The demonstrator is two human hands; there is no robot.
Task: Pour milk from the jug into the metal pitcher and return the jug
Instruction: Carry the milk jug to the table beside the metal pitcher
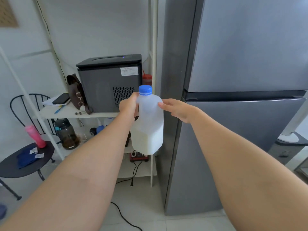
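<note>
1. Right now the milk jug (148,124) hangs in the air in front of the fridge's (241,114) left edge, carried by nothing but the person; the white shelf unit (78,114) stands behind it, and no metal pitcher is in view.
2. The left hand (129,105) is closed around the jug's handle side near the shoulder, taking the weight, probably because that is where a part-full jug is easiest to lift.
3. The right hand (177,109) is loosely open, fingers stretched, its fingertips (160,104) just meeting the jug's upper right shoulder; it grips nothing and seems only to steady the jug.
4. The jug's long axis runs straight up and down, blue cap (145,90) on top and screwed on, base pointing at the floor.
5. Milk fills roughly the lower third, level inside, so holding it upright keeps the load calm.
6. The fridge doors look closed; whether the jug is heading out or back, I cannot tell.
</note>
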